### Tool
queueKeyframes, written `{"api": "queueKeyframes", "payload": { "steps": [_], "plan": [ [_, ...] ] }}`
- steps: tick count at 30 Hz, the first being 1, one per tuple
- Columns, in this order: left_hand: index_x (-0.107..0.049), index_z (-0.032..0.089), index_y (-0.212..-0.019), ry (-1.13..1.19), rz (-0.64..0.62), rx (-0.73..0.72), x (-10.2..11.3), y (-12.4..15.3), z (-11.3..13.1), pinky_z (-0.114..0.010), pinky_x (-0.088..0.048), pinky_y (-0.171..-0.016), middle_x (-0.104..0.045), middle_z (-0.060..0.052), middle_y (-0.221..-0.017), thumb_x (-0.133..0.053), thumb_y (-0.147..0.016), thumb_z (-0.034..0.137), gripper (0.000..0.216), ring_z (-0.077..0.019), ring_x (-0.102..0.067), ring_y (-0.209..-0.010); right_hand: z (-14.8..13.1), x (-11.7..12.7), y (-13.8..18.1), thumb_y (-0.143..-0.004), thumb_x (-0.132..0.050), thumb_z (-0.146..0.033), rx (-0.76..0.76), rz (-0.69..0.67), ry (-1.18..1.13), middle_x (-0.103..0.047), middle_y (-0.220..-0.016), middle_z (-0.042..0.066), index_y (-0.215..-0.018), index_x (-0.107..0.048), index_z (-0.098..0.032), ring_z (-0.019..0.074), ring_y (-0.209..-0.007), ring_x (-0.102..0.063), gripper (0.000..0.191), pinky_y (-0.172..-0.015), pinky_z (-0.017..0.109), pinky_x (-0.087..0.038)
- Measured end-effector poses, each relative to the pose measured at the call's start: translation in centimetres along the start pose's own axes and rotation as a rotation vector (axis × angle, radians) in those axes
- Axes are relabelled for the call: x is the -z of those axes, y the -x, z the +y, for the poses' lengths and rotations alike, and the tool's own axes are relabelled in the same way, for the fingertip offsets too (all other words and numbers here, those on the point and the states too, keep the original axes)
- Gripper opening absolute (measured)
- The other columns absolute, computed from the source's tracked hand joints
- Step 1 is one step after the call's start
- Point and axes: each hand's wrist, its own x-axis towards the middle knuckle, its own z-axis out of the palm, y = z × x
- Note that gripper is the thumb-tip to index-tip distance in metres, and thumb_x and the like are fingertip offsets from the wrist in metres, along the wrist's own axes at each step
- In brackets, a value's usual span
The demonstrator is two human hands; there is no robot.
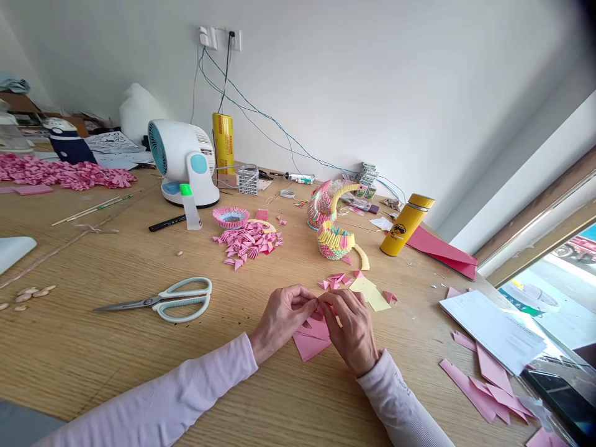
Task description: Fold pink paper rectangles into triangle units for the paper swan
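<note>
My left hand (287, 316) and my right hand (350, 323) meet at the fingertips over the wooden table. Both pinch a small piece of pink paper, mostly hidden by my fingers. Beneath them lie pink paper sheets (310, 349). Just beyond my hands are several folded pink paper pieces (336, 281) and pale yellow paper slips (370, 293). Farther off stands a yellow and multicoloured folded-paper basket (334, 241), with a curved yellow strip (361, 256) beside it. A heap of folded pink pieces (249, 242) lies to the left, in front of a pink and blue paper bowl (231, 217).
Scissors (179, 300) lie left of my hands. A white fan (182, 162), a green-capped glue bottle (190, 208) and a swan-like paper model (322, 205) stand farther back. A yellow flask (406, 225), pink strips (470, 391) and a phone (565, 397) are on the right.
</note>
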Motion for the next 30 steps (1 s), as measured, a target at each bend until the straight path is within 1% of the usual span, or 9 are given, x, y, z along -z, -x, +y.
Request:
{"api": "queueKeyframes", "payload": {
  "steps": [5,11,17,19,23,27,30],
  "plan": [
    [-0.066,0.009,-0.085,0.05,-0.012,0.068,0.1,-0.2,0.1,-0.021,-0.047,-0.054,-0.073,-0.012,-0.076,-0.069,-0.075,0.037,0.03,-0.0196,-0.069,-0.071,0.5,0.0,0.3,-0.091,-0.05,-0.012,0.045,-0.021,0.019,-0.067,-0.086,0.005,-0.092,-0.061,-0.019,0.0183,-0.077,-0.058,0.014,-0.072,0.033,-0.036],
    [-0.066,0.008,-0.085,0.074,0.024,0.127,0.1,-0.3,0.7,-0.021,-0.045,-0.054,-0.073,-0.012,-0.074,-0.071,-0.073,0.036,0.031,-0.0189,-0.068,-0.068,0.9,0.0,0.4,-0.09,-0.051,-0.009,0.104,-0.013,0.058,-0.067,-0.089,0.005,-0.1,-0.063,-0.021,0.0178,-0.077,-0.059,0.02,-0.072,0.034,-0.037],
    [-0.067,0.009,-0.081,0.147,0.015,0.122,0.2,-0.3,1.0,-0.023,-0.045,-0.056,-0.072,-0.011,-0.076,-0.066,-0.076,0.039,0.03,-0.0192,-0.067,-0.07,0.8,0.1,0.5,-0.089,-0.051,-0.008,0.113,-0.03,0.062,-0.067,-0.092,0.005,-0.105,-0.062,-0.023,0.02,-0.082,-0.059,0.025,-0.075,0.036,-0.037],
    [-0.067,0.009,-0.081,0.148,0.007,0.113,0.3,-0.4,0.9,-0.022,-0.045,-0.056,-0.072,-0.011,-0.077,-0.066,-0.076,0.04,0.031,-0.0185,-0.067,-0.07,0.7,0.0,0.5,-0.088,-0.052,-0.01,0.054,-0.01,0.005,-0.067,-0.093,0.005,-0.103,-0.062,-0.023,0.0205,-0.085,-0.059,0.022,-0.077,0.037,-0.038],
    [-0.066,0.01,-0.084,0.13,-0.001,0.101,0.2,-0.4,1.0,-0.021,-0.044,-0.055,-0.073,-0.011,-0.079,-0.064,-0.078,0.041,0.032,-0.0175,-0.067,-0.07,0.6,-0.2,0.6,-0.085,-0.057,-0.016,-0.172,0.059,-0.154,-0.066,-0.093,0.007,-0.103,-0.058,-0.02,0.0221,-0.086,-0.06,0.018,-0.078,0.037,-0.042],
    [-0.066,0.01,-0.086,0.084,-0.023,0.085,0.2,-0.4,1.2,-0.021,-0.045,-0.057,-0.073,-0.011,-0.082,-0.061,-0.081,0.041,0.032,-0.0174,-0.068,-0.072,0.8,-0.3,0.7,-0.084,-0.057,-0.02,-0.333,0.028,-0.31,-0.067,-0.083,0.005,-0.089,-0.061,-0.02,0.0211,-0.078,-0.061,0.007,-0.074,0.034,-0.045],
    [-0.065,0.011,-0.089,0.046,-0.052,0.07,0.3,-0.4,1.0,-0.021,-0.046,-0.057,-0.073,-0.011,-0.085,-0.058,-0.083,0.042,0.032,-0.0183,-0.069,-0.073,1.0,-0.4,0.6,-0.083,-0.058,-0.025,-0.424,-0.001,-0.445,-0.067,-0.082,0.004,-0.086,-0.063,-0.019,0.0206,-0.077,-0.061,0.008,-0.072,0.032,-0.046]
  ]
}}
